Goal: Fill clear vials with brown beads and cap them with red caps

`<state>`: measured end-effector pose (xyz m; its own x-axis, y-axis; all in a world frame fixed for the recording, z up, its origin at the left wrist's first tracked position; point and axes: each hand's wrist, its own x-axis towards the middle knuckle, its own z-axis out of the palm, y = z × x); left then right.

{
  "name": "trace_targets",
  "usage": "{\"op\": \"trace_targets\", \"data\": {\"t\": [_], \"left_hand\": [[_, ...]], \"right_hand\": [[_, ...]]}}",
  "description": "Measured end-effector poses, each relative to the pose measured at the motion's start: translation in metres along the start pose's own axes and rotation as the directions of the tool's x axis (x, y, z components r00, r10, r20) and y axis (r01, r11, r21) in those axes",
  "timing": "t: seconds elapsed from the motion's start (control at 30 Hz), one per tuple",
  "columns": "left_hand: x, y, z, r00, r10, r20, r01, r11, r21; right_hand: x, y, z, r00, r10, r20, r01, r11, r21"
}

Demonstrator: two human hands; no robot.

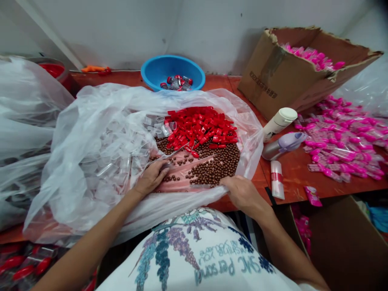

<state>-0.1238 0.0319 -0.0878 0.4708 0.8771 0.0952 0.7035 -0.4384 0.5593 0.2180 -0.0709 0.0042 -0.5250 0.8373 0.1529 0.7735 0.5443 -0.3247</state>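
Observation:
My right hand (241, 194) pinches the near right edge of a large translucent plastic bag (91, 97) spread open on the table. My left hand (153, 176) is inside the bag's near side, thumb and fingers curled together, with something clear at the fingertips that I cannot make out. Just beyond it lie loose brown balls (212, 165), spread over the bag's floor. Red plastic caps (200, 125) are heaped on the far part of the balls. To the left, clear plastic tubes (118, 157) fill the bag, partly under its film.
Behind the bag stands a blue basin (172, 66) with red-capped tubes. On the right are a cardboard box (269, 72), a white bottle (279, 123), a lilac-topped flask (283, 145), a small white-and-red bottle (277, 180) and a pile of pink-capped tubes (345, 141).

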Motion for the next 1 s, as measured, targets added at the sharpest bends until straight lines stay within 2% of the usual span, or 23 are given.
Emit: {"op": "trace_targets", "data": {"t": [0.07, 0.13, 0.2, 0.27, 0.33, 0.37, 0.43, 0.47, 0.53, 0.6, 0.7, 0.8, 0.83, 0.9, 0.97, 1.0], "left_hand": [[-0.001, -0.002, 0.001, 1.000, 0.004, -0.007, -0.004, 1.000, -0.005], [-0.002, -0.003, 0.003, 1.000, 0.005, -0.025, -0.005, 1.000, -0.017], [-0.003, -0.003, 0.004, 0.999, 0.007, -0.041, -0.009, 0.999, -0.034], [-0.005, -0.001, 0.004, 0.999, 0.017, -0.041, -0.019, 0.999, -0.047], [-0.007, 0.001, 0.003, 0.999, 0.033, -0.032, -0.034, 0.998, -0.050], [-0.008, 0.002, 0.003, 0.999, 0.043, -0.027, -0.045, 0.998, -0.050], [-0.010, 0.004, 0.003, 0.998, 0.063, -0.023, -0.064, 0.997, -0.051], [-0.010, 0.005, 0.003, 0.997, 0.067, -0.027, -0.069, 0.996, -0.053], [-0.010, 0.006, 0.003, 0.997, 0.065, -0.039, -0.067, 0.995, -0.068], [-0.010, 0.008, 0.002, 0.998, 0.050, -0.045, -0.054, 0.993, -0.102], [-0.007, 0.013, -0.002, 0.998, -0.011, -0.058, 0.002, 0.989, -0.151], [-0.003, 0.018, -0.004, 0.992, -0.116, -0.055, 0.104, 0.977, -0.187], [-0.002, 0.018, -0.004, 0.988, -0.150, -0.032, 0.139, 0.967, -0.212], [0.000, 0.017, -0.004, 0.976, -0.213, 0.036, 0.213, 0.929, -0.301], [0.000, 0.017, -0.004, 0.955, -0.277, 0.102, 0.294, 0.856, -0.425], [0.000, 0.017, -0.004, 0.945, -0.310, 0.104, 0.320, 0.807, -0.496]], "right_hand": [[0.004, -0.003, -0.008, 0.984, -0.070, -0.162, 0.072, 0.997, 0.001], [0.008, -0.007, -0.015, 0.942, -0.153, -0.297, 0.161, 0.987, 0.003], [0.010, -0.011, -0.022, 0.903, -0.212, -0.373, 0.225, 0.974, -0.009], [0.009, -0.014, -0.025, 0.891, -0.228, -0.392, 0.243, 0.970, -0.012], [0.002, -0.014, -0.026, 0.925, -0.198, -0.324, 0.210, 0.978, 0.001], [-0.002, -0.012, -0.025, 0.953, -0.168, -0.252, 0.176, 0.984, 0.012], [-0.012, -0.008, -0.018, 0.996, -0.083, -0.026, 0.083, 0.996, 0.035], [-0.017, -0.006, -0.013, 0.994, -0.037, 0.105, 0.033, 0.999, 0.044], [-0.027, -0.003, 0.001, 0.941, 0.038, 0.335, -0.058, 0.997, 0.050], [-0.034, -0.001, 0.015, 0.881, 0.092, 0.464, -0.122, 0.992, 0.034], [-0.040, -0.001, 0.022, 0.837, 0.146, 0.527, -0.181, 0.983, 0.015], [-0.037, -0.007, 0.005, 0.817, 0.154, 0.556, -0.238, 0.968, 0.081], [-0.033, -0.010, -0.002, 0.827, 0.141, 0.545, -0.243, 0.963, 0.120], [-0.021, -0.019, -0.013, 0.878, 0.078, 0.473, -0.200, 0.956, 0.214], [-0.006, -0.028, -0.012, 0.917, -0.036, 0.398, -0.099, 0.945, 0.313], [0.001, -0.032, -0.007, 0.918, -0.093, 0.386, -0.050, 0.937, 0.344]]}}
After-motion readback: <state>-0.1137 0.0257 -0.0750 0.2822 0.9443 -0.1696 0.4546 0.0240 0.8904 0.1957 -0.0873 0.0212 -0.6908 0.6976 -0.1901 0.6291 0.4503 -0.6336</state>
